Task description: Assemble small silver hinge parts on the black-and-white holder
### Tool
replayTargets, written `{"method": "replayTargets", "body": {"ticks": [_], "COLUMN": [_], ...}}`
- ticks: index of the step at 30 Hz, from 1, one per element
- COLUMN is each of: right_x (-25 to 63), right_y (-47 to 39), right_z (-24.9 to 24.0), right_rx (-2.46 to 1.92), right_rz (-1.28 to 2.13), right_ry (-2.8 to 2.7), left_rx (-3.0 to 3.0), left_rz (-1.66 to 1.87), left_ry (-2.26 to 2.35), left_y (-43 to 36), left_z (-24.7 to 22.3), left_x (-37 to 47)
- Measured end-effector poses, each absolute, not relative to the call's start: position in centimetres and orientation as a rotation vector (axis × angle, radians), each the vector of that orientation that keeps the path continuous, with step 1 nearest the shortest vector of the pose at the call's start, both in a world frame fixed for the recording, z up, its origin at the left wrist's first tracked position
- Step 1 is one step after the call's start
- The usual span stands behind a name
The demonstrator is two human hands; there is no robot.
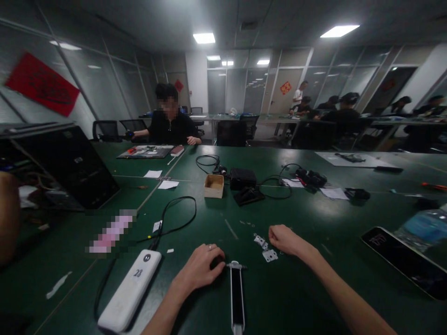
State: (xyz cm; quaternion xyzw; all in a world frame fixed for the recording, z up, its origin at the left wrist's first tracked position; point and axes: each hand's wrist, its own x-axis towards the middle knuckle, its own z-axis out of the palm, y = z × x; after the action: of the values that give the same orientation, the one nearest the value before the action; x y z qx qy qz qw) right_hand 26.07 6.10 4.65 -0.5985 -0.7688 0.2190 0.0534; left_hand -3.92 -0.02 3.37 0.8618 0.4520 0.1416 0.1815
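Observation:
A slim black piece with a silver frame and a short crossbar (237, 295) lies lengthwise on the green table in front of me. At the left end of its crossbar, my left hand (202, 267) has thumb and forefinger closed together, a ring on one finger. My right hand (284, 238) is curled closed just right of several small flat metal plates with holes (268, 255). Its fingertips are turned away, so anything inside them is hidden. Tiny rings or washers lie around the plates.
A white power bank (131, 291) with a black cable lies at left, a phone (407, 260) at right. Farther back are an open cardboard box (213, 186), a black box (243, 178) and cables. A computer case (70, 163) stands left; a person (174, 121) sits opposite.

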Motion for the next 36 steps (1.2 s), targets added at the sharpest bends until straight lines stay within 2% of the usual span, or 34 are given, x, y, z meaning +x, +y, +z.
{"method": "replayTargets", "body": {"ticks": [3, 9, 13, 18, 26, 32, 36], "right_x": [23.6, 17.3, 15.9, 16.1, 16.6, 19.2, 21.1], "right_y": [3.9, 0.0, -0.1, 0.1, -0.2, -0.2, -0.6], "right_z": [5.9, 5.5, 3.7, 3.4, 3.7, 4.3, 4.0], "right_rx": [-1.615, -1.115, -1.016, -0.998, -1.048, -1.321, -1.384], "right_rz": [0.705, 1.114, 1.395, 1.49, 1.442, 0.897, 0.854], "right_ry": [-2.287, -2.027, -1.68, -1.622, -1.8, -2.093, -2.245], "left_rx": [2.341, 2.122, 2.091, 2.079, 2.16, 2.24, 2.316], "left_rz": [0.599, 0.876, 1.005, 1.093, 1.034, 0.719, 0.456], "left_ry": [1.265, 1.133, 1.09, 1.048, 0.964, 1.055, 1.167], "left_y": [0.0, -0.5, -0.5, -0.5, -0.9, -0.1, 0.5], "left_z": [3.1, 2.3, 1.9, 1.6, 2.1, 2.9, 3.0], "left_x": [-3.7, -2.5, -2.3, -2.4, -2.5, -4.4, -5.5]}}
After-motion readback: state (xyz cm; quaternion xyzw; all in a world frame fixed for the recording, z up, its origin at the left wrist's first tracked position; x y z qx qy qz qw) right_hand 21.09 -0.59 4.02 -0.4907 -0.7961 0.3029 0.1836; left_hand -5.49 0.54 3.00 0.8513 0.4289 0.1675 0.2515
